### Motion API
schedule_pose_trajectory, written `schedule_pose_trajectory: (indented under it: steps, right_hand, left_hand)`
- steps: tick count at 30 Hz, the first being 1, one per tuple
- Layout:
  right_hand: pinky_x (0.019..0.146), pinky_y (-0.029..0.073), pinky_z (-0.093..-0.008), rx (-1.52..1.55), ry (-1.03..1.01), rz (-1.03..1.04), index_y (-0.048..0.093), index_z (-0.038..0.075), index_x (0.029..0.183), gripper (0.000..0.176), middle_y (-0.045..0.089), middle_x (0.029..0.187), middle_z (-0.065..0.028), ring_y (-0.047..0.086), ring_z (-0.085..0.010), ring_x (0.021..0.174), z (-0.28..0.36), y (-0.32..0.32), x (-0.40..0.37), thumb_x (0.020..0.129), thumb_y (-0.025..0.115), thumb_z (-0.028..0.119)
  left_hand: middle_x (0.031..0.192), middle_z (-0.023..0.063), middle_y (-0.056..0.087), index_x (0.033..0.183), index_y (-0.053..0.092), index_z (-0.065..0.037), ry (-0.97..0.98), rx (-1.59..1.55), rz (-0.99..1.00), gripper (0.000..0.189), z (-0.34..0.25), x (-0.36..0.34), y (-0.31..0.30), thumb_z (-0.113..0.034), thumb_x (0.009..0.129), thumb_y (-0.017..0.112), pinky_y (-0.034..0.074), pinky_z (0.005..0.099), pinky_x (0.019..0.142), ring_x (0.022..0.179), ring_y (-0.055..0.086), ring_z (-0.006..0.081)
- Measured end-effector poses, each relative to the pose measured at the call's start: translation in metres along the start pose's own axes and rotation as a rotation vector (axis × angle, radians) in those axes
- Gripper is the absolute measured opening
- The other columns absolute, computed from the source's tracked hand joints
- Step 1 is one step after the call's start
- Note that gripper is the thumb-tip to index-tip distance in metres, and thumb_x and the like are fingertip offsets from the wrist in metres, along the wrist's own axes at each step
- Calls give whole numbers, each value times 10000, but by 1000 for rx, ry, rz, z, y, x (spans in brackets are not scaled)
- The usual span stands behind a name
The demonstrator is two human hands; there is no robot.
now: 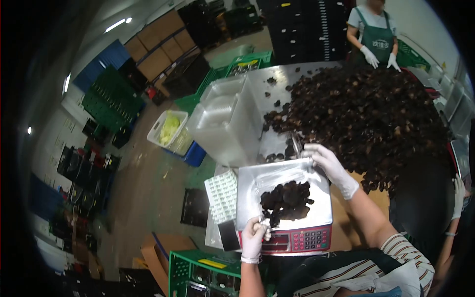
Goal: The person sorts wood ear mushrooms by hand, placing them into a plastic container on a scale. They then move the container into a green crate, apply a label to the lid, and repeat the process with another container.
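Note:
A digital scale (pixel 246 194) with a bright metal pan and a red keypad front stands before me. Dark brown mushroom pieces (pixel 287 199) lie in a heap on its pan. My gloved left hand (pixel 254 238) is closed at the near left of the heap, over the scale's front edge; what its fingers hold is too small to make out. Beyond the pan's far right corner, my gloved right hand (pixel 330 169) has its fingers bent together at a shiny, see-through piece (pixel 297 143) by the large pile of mushrooms (pixel 366 119).
Stacked clear plastic trays (pixel 230 128) stand left of the pile. A sheet of green-printed labels (pixel 222 195) and a dark flat device (pixel 228 235) lie beside the scale. A green crate (pixel 180 272) sits below left. A co-worker (pixel 378 37) stands across; another person's gloved hand (pixel 458 195) is at right.

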State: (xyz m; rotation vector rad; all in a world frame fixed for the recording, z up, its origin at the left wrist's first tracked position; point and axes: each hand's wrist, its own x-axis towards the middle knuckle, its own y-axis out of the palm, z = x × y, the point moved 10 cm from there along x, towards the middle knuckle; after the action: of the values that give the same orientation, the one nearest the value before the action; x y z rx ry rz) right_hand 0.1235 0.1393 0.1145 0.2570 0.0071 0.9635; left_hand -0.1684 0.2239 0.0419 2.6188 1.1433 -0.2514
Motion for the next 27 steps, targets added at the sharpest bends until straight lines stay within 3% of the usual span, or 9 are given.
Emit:
schedule_pose_trajectory:
  steps: [3,6,7,8,10,13,22,25,27]
  right_hand:
    - [768,493,-219,-197,166,270,574,33,1171,333,637,1005,-26,584,-83,896,1,11,-46,860,648,127]
    - [726,432,-240,-582,26,348,513,32,1230,536,528,932,-18,460,-76,826,2,20,-91,772,751,180]
    - [699,437,-236,-541,-29,282,453,28,1275,619,514,928,-37,490,-86,803,2,19,-99,764,757,200]
    - [646,441,-230,-432,185,177,450,-2,1234,573,534,919,-47,528,-103,733,-15,5,-107,783,742,197]
    - [594,471,-227,-332,325,170,432,-35,1187,484,559,902,-74,582,-124,667,-37,-3,-118,824,695,150]
    - [570,508,-230,-43,512,210,384,-49,1177,408,578,859,-98,617,-134,660,-56,8,-131,870,616,83]
    - [543,508,-231,-164,396,131,354,-39,1243,373,616,806,-90,613,-114,612,-47,8,-127,921,519,53]
    - [542,509,-235,-192,371,130,365,-46,1300,426,628,829,-101,608,-114,607,-44,-1,-131,925,528,73]
    - [576,497,-223,-166,313,81,388,-29,1324,419,636,830,-71,601,-95,650,-36,-18,-132,943,503,104]
  left_hand:
    - [840,147,615,1199,455,9,-153,-265,28,318,19,-1,1,-216,975,438,551,299,606,669,645,216]
    - [865,187,609,1167,471,-9,-164,-418,42,390,20,-8,5,-350,992,397,577,339,644,724,666,267]
    - [867,176,620,1165,472,-11,-192,-286,35,324,24,-4,2,-273,975,450,583,343,648,716,670,264]
    - [858,159,633,1154,476,-10,-118,-167,51,270,22,-4,1,-139,923,529,585,338,641,697,673,253]
    - [838,137,640,1133,479,-6,-98,-174,68,292,24,-3,5,-21,858,575,585,328,628,681,675,238]
    - [880,140,639,1114,467,0,-94,-169,108,303,28,2,6,10,843,602,582,306,619,698,673,219]
    - [811,105,617,1087,478,-14,-45,-109,131,300,14,-2,15,-20,837,645,485,232,541,627,606,150]
    - [876,104,636,1272,398,20,-110,72,149,477,-2,-10,9,-24,862,637,544,275,634,687,640,166]
    - [886,66,604,1285,389,30,125,242,30,480,-28,-8,-15,-22,871,626,498,256,703,765,589,128]
